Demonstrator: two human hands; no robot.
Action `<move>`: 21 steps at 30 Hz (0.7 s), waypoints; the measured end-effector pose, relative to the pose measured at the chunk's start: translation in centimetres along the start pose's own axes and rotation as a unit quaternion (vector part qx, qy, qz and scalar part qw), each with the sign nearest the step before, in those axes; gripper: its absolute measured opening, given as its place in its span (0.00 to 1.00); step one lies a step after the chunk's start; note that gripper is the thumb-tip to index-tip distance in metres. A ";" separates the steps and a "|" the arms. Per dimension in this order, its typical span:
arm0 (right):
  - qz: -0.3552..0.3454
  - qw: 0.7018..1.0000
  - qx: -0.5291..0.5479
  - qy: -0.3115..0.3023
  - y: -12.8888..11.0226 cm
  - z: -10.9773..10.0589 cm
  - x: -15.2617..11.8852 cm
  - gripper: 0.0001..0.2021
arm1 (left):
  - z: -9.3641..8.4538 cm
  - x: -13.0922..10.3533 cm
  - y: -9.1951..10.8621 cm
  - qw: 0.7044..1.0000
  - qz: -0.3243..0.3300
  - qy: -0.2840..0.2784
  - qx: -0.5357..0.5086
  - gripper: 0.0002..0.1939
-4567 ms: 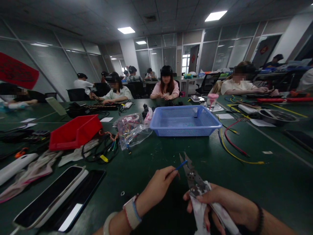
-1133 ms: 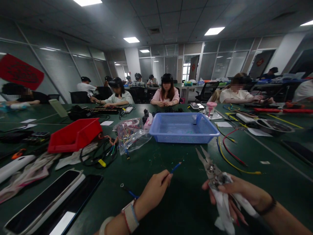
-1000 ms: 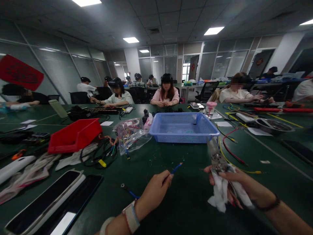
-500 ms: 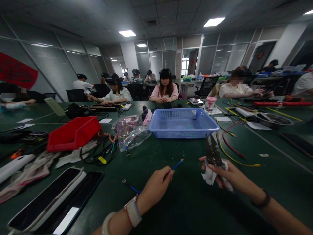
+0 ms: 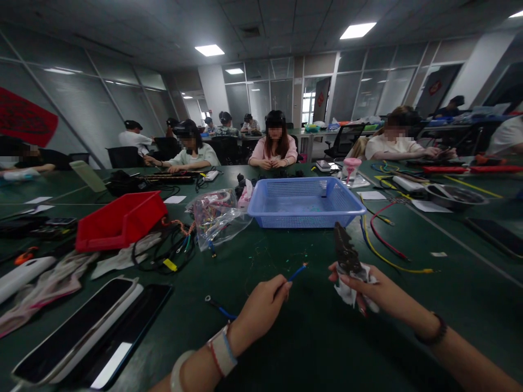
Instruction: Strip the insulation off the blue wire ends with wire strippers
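My left hand (image 5: 261,307) is closed around a blue wire (image 5: 297,273) whose bare copper end points up and right. A ring terminal (image 5: 208,299) on blue wire shows left of that wrist; the hand hides whether it is the same wire. In my right hand (image 5: 363,286) are wire strippers (image 5: 345,251), dark jaws pointing up and away, with white tissue (image 5: 347,294) wrapped about the handles. The jaws are apart from the wire. Small green and copper scraps (image 5: 288,260) lie on the table beyond my hands.
Ahead stands a blue plastic basket (image 5: 306,222). To its left are a clear bag of wires (image 5: 220,220) and a red bin (image 5: 122,226). Phones (image 5: 77,326) and gloves (image 5: 61,294) lie at the left. Coloured cables (image 5: 392,261) lie at the right. Several people sit across the table.
My right hand has moved slightly left with the wire strippers, which have tilted a little. The left hand keeps its hold on the blue wire, nearly still.
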State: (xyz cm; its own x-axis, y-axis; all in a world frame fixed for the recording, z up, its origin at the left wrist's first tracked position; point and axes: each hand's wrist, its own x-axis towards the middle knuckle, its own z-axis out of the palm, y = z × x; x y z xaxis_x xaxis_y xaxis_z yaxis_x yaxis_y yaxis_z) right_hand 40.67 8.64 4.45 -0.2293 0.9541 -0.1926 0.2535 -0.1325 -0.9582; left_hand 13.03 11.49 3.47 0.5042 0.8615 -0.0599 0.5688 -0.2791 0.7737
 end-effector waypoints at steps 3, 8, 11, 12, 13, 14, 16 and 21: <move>0.000 1.000 -0.006 0.015 0.2 0.0 0.1 0.26 | -0.1 0.0 0.1 1.000 0.003 -0.001 0.003 0.17; 0.015 0.999 0.039 0.019 0.3 -0.3 0.2 0.26 | 0.0 0.1 0.1 1.000 0.003 -0.002 0.005 0.16; -0.018 0.993 0.114 -0.013 0.1 -0.6 -0.1 0.27 | 0.1 0.0 -0.1 1.000 0.006 0.000 -0.003 0.16; -0.031 0.990 0.136 -0.027 0.0 -0.8 -0.2 0.27 | 0.1 0.0 -0.2 1.000 0.005 -0.001 -0.005 0.17; -0.041 0.986 0.154 -0.041 0.0 -0.9 -0.3 0.27 | 0.1 0.0 -0.2 1.000 0.005 -0.002 -0.007 0.17; -0.045 0.983 0.168 -0.056 0.0 -1.1 -0.3 0.27 | 0.1 -0.1 -0.2 1.000 0.004 -0.004 -0.007 0.17; -0.037 0.981 0.176 -0.078 0.2 -1.3 -0.4 0.26 | 0.0 -0.1 -0.2 1.000 -0.001 -0.006 -0.006 0.17; 0.018 0.993 0.115 -0.014 0.3 -1.2 -0.2 0.28 | -0.1 0.0 0.0 1.000 0.002 -0.006 -0.002 0.17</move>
State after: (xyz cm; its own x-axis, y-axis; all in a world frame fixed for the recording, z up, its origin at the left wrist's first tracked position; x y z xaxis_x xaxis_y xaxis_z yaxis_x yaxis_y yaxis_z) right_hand 41.94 8.70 4.43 -0.2500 0.9406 -0.2296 0.0421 -0.2263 -0.9731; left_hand 12.98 11.54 3.52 0.5139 0.8555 -0.0642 0.5647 -0.2810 0.7760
